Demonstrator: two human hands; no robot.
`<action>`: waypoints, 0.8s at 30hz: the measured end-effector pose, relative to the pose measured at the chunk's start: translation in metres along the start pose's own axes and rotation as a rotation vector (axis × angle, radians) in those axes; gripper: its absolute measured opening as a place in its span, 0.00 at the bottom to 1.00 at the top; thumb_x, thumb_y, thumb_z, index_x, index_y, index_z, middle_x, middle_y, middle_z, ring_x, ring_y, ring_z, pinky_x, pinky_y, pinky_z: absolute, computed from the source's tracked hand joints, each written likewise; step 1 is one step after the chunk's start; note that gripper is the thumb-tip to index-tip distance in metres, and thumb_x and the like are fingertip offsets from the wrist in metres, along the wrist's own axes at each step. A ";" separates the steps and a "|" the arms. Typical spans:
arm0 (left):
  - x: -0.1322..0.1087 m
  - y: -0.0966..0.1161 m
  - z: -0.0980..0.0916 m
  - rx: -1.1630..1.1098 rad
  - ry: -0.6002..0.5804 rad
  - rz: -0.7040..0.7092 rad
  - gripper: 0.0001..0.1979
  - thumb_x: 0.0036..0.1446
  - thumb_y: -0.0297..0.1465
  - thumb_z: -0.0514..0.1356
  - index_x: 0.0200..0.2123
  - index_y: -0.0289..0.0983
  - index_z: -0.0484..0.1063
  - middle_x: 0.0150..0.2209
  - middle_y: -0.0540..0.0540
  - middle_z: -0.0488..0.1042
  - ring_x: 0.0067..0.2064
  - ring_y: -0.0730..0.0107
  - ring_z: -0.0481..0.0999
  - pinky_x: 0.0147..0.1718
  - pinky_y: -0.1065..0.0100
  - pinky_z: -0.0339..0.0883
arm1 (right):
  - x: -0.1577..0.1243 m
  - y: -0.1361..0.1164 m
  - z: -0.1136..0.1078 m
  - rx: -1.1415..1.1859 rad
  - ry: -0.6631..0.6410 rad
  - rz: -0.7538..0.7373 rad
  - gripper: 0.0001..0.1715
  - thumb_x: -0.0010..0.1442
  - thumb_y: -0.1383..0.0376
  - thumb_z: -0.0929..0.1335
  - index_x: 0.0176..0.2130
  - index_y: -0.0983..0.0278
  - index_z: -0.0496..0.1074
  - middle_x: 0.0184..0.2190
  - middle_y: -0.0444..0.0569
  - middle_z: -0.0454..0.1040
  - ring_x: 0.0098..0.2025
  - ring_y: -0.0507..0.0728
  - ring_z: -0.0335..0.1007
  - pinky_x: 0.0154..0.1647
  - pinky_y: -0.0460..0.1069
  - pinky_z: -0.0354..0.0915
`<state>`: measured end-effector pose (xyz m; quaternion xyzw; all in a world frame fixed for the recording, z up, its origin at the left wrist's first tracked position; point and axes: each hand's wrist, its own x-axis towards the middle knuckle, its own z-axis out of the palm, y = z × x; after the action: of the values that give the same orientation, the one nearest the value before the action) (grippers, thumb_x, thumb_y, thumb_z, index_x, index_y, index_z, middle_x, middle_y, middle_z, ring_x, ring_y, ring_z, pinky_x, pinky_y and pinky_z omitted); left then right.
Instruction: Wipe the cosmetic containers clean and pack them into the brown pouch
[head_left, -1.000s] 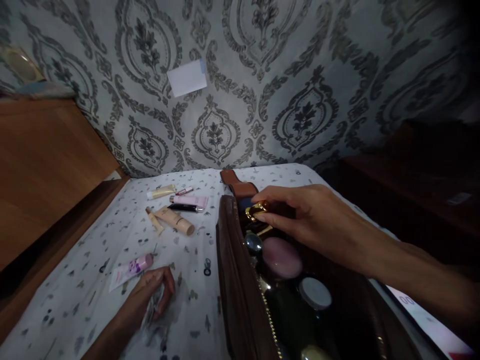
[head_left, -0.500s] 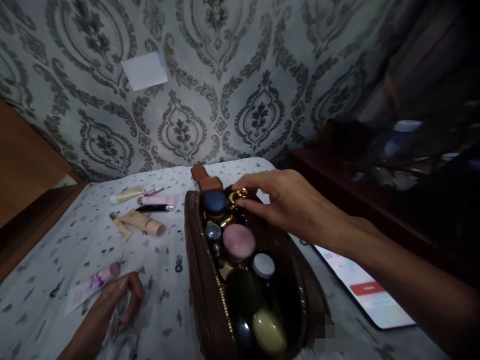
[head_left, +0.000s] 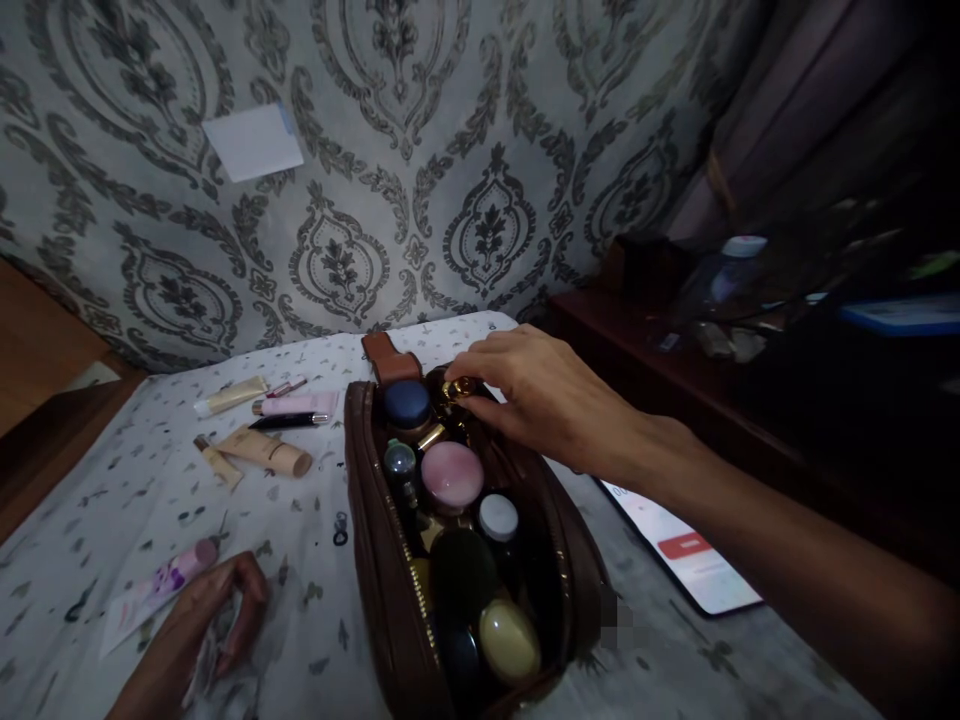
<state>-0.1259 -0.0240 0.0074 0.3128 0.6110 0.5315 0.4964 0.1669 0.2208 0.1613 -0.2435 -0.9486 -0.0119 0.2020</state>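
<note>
An open brown toiletry bag (head_left: pixel 371 560) with a gold zipper stands on the cloth, full of bottles and jars. Inside are a blue lid (head_left: pixel 407 404), a pink lid (head_left: pixel 452 474), a white cap (head_left: pixel 499 516) and a yellowish cap (head_left: pixel 510 640). At the bag's far right end, my right hand (head_left: pixel 536 385) pinches a shiny gold metal piece (head_left: pixel 457 388) between thumb and fingers; its exact kind is unclear. To the left of the bag, my left hand (head_left: pixel 202 620) is curled around crumpled clear plastic (head_left: pixel 206 660), partly hidden. A pink-capped tube (head_left: pixel 161 590) lies beside that hand.
Several tubes, including a beige tube (head_left: pixel 266 450) and a black pen-like item (head_left: pixel 292 420), lie on the left. A lit phone (head_left: pixel 690 550) lies under my right forearm. A patterned wall (head_left: pixel 405 200) stands behind; a dark red surface (head_left: pixel 607 335) with clutter is at right.
The whole view has shifted, so everything appears further left. My right hand keeps its pinch on the gold piece, which has turned slightly. My left hand stays curled near the tube.
</note>
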 end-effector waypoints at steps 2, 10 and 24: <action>0.000 0.000 0.000 -0.015 -0.015 -0.002 0.25 0.58 0.53 0.58 0.28 0.35 0.70 0.13 0.54 0.62 0.14 0.79 0.56 0.15 0.76 0.51 | 0.002 -0.002 -0.001 -0.046 -0.019 -0.003 0.09 0.58 0.72 0.68 0.38 0.62 0.76 0.35 0.48 0.79 0.39 0.59 0.72 0.42 0.52 0.58; 0.001 -0.001 -0.003 -0.034 -0.045 -0.018 0.24 0.57 0.51 0.59 0.28 0.35 0.69 0.14 0.54 0.63 0.14 0.80 0.57 0.14 0.77 0.51 | 0.012 -0.014 0.002 -0.268 -0.109 -0.078 0.09 0.60 0.73 0.66 0.34 0.64 0.76 0.31 0.53 0.77 0.40 0.61 0.69 0.40 0.54 0.55; -0.001 -0.001 0.001 0.004 -0.019 -0.006 0.27 0.53 0.55 0.60 0.25 0.35 0.71 0.12 0.54 0.60 0.14 0.80 0.53 0.15 0.75 0.46 | 0.015 -0.017 0.006 -0.437 -0.152 -0.182 0.08 0.63 0.71 0.65 0.38 0.66 0.75 0.38 0.55 0.74 0.45 0.62 0.67 0.40 0.54 0.55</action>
<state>-0.1245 -0.0243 0.0069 0.3168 0.6083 0.5259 0.5030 0.1448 0.2139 0.1632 -0.1949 -0.9540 -0.2167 0.0708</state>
